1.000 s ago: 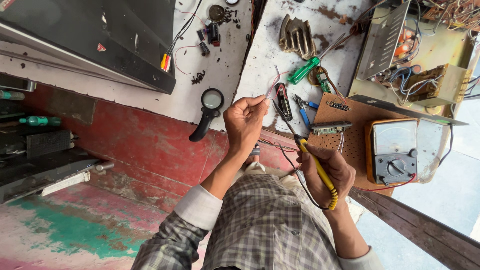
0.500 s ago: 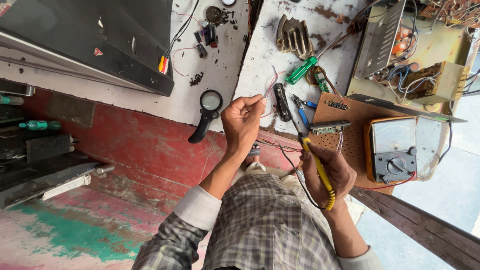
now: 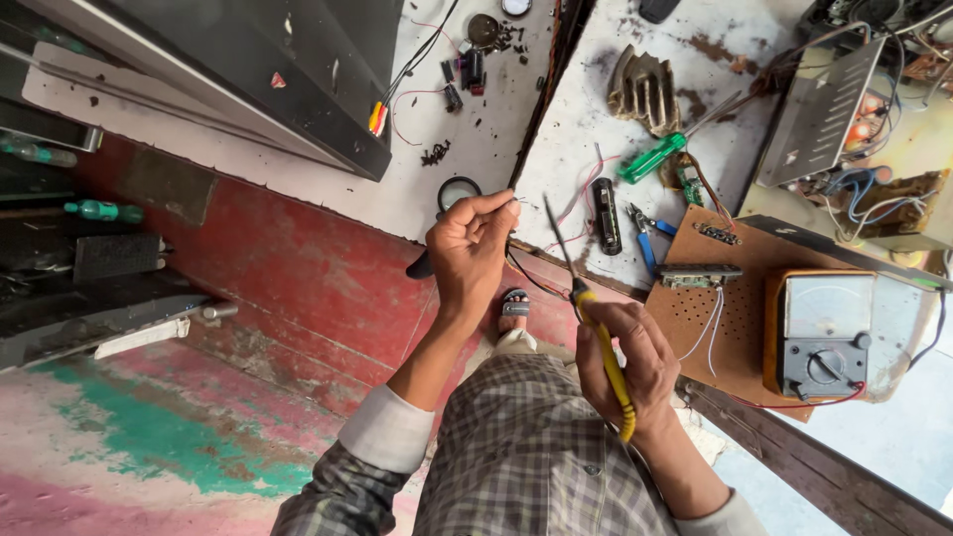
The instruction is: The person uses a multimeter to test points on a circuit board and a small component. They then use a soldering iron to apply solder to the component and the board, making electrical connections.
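Right hand [image 3: 635, 362]: fist closed round yellow-handled pliers [image 3: 596, 337], long axis steeply tilted, thin jaws pointing up toward the workbench [image 3: 556, 169] edge. Left hand [image 3: 469, 248]: fingertips pinching a thin wire [image 3: 518, 260].

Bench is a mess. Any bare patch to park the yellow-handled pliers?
Barest patch: the white benchtop between the heat sink, green screwdriver and black battery holder; only a thin red wire crosses it. More lies between the black panel and magnifier. Crowded: pegboard, analog multimeter, open chassis.
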